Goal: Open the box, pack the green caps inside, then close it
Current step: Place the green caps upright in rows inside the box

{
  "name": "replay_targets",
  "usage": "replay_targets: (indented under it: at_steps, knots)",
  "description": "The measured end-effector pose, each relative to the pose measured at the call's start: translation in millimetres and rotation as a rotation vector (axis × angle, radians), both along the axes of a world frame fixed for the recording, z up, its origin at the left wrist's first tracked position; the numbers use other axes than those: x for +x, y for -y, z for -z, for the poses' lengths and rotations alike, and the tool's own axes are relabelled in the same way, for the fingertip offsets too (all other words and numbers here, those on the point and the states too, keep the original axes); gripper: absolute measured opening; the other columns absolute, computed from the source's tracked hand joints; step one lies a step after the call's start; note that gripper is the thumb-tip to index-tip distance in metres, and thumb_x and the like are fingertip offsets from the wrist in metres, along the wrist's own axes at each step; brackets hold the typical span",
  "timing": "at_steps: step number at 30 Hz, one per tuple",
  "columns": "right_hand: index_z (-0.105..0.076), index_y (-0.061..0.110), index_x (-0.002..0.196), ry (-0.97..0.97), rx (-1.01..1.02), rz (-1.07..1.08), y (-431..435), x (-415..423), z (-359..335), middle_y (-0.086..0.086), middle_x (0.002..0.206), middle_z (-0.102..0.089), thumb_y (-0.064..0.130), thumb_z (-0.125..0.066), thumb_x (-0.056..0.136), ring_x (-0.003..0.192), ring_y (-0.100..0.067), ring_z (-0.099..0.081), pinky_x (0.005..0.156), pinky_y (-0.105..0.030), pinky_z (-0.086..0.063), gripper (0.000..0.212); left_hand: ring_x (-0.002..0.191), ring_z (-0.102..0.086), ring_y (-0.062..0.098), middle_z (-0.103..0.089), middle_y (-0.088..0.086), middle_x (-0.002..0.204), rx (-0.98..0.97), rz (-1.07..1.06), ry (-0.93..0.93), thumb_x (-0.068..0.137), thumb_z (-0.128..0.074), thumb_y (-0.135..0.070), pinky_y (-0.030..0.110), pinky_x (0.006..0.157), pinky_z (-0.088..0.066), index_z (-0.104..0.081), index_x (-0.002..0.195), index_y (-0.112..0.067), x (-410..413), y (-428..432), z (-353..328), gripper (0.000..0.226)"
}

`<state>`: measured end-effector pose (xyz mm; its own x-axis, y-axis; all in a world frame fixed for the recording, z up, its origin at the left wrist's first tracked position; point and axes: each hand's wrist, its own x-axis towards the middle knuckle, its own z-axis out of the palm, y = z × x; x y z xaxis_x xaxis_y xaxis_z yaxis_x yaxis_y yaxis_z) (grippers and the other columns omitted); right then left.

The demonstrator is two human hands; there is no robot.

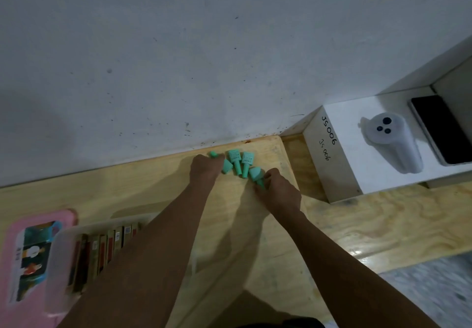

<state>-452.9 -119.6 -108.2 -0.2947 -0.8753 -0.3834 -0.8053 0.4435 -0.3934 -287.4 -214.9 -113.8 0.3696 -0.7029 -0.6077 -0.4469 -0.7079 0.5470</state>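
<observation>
While both hands work the far table edge by the wall, the green caps (236, 165) lie in a tight cluster between them. Left hand (206, 168) is fisted, fingers curled round the leftmost cap (213, 154), whose end pokes out past the knuckles. Right hand (279, 190) pinches the stem of the rightmost cap (255, 175). Two middle caps (241, 162) lie loose, side by side, long axes running away from the person, wide ends toward the wall. Clear plastic box (59, 258) sits near-left, already open, small cartons (107, 244) lined up inside, with what looks like its pink lid (14, 246) beside it. Key relation: the box lies back and left of the caps, along the left forearm, so the left hand probably has the shorter carry; the right must cross over.
</observation>
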Motion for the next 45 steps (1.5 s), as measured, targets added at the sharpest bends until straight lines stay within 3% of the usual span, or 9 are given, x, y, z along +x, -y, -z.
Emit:
replay_targets:
  at_steps: [3, 6, 14, 19, 24, 28, 33, 41, 45]
  knots:
    - [-0.058, 0.029, 0.113, 0.007, -0.030, 0.048, -2.8, -4.0, -2.0, 0.008, 0.103, -0.067, 0.050, -0.059, 0.088, 0.089, -0.012, -0.062, 0.066, -0.028, -0.042, 0.032, 0.071, -0.068, 0.026, -0.071, 0.015, 0.098, 0.044, -0.019, -0.029, 0.074, -0.070, -0.034, 0.033, 0.068, -0.059, -0.065, 0.105, -0.001, 1.3, 1.9, -2.2, 0.046]
    - [-0.063, 0.029, 0.114, 0.106, -0.087, 0.161, -10.9, -7.7, -1.5, 0.007, 0.106, -0.068, 0.046, -0.061, 0.088, 0.092, -0.012, -0.062, 0.071, -0.030, -0.049, 0.031, 0.067, -0.064, 0.025, -0.071, 0.018, 0.098, 0.039, -0.027, -0.084, 0.078, -0.069, -0.028, 0.029, 0.061, -0.055, -0.066, 0.104, 0.002, 4.8, -0.8, -2.5, 0.040]
    - [-0.070, 0.020, 0.114, 0.369, -0.216, 0.405, -28.1, -12.3, -13.8, 0.000, 0.111, -0.070, 0.040, -0.068, 0.086, 0.103, -0.016, -0.063, 0.083, -0.034, -0.052, 0.034, 0.093, -0.067, 0.021, -0.071, 0.010, 0.100, -0.111, -0.031, -0.408, 0.087, -0.065, -0.028, 0.031, 0.073, -0.050, -0.068, 0.111, -0.006, 24.9, -30.2, -25.0, 0.033]
    - [-0.070, 0.010, 0.113, 0.519, -0.342, 0.429, -38.7, 0.0, -39.9, -0.001, 0.101, -0.069, 0.029, -0.069, 0.088, 0.085, -0.006, -0.062, 0.075, -0.019, -0.049, 0.031, 0.097, -0.070, 0.024, -0.070, 0.012, 0.106, -0.140, -0.108, -0.799, 0.092, -0.061, -0.023, 0.037, 0.073, -0.056, -0.063, 0.113, -0.005, 41.1, -52.0, -57.5, 0.028]
    - [-0.072, 0.015, 0.109, 0.657, -0.408, 0.475, -49.5, 21.4, -65.2, 0.008, 0.081, -0.065, 0.026, -0.068, 0.089, 0.069, -0.001, -0.056, 0.057, -0.009, -0.044, 0.023, 0.074, -0.062, 0.026, -0.062, 0.012, 0.088, -0.164, -0.167, -0.934, 0.097, -0.049, -0.022, 0.037, 0.066, -0.053, -0.062, 0.101, -0.008, 57.0, -74.0, -95.0, 0.020]
    - [-0.073, 0.015, 0.111, 0.734, -0.447, 0.497, -61.8, 43.3, -82.7, 0.011, 0.071, -0.059, 0.028, -0.068, 0.089, 0.064, -0.003, -0.051, 0.061, -0.022, -0.043, 0.026, 0.054, -0.044, 0.019, -0.051, 0.009, 0.072, -0.160, -0.160, -0.923, 0.097, -0.047, -0.024, 0.029, 0.053, -0.041, -0.059, 0.093, -0.008, 77.4, -95.7, -119.8, 0.020]
    - [-0.070, 0.018, 0.111, 0.759, -0.500, 0.468, -80.9, 72.9, -102.4, 0.006, 0.089, -0.068, 0.029, -0.067, 0.090, 0.071, -0.004, -0.057, 0.066, -0.024, -0.048, 0.024, 0.050, -0.047, 0.018, -0.056, 0.008, 0.069, -0.265, -0.002, -0.821, 0.090, -0.064, -0.027, 0.028, 0.048, -0.041, -0.057, 0.095, -0.010, 110.6, -122.5, -132.5, 0.019]
    - [-0.070, 0.016, 0.106, 0.717, -0.500, 0.386, -109.4, 114.5, -110.9, 0.003, 0.091, -0.069, 0.030, -0.067, 0.089, 0.078, -0.012, -0.061, 0.074, -0.032, -0.052, 0.022, 0.079, -0.068, 0.020, -0.068, 0.008, 0.088, -0.415, 0.195, -0.673, 0.089, -0.065, -0.032, 0.036, 0.075, -0.055, -0.065, 0.087, -0.010, 159.8, -160.5, -145.3, 0.022]
    - [-0.066, 0.026, 0.103, 0.663, -0.466, 0.245, -117.0, 124.4, -114.0, 0.007, 0.088, -0.067, 0.030, -0.064, 0.092, 0.073, -0.008, -0.060, 0.062, -0.016, -0.050, 0.012, 0.085, -0.063, 0.015, -0.069, 0.003, 0.093, -0.485, 0.315, -0.440, 0.085, -0.067, -0.040, 0.033, 0.080, -0.054, -0.071, 0.086, -0.019, 177.6, -168.5, -143.4, 0.021]
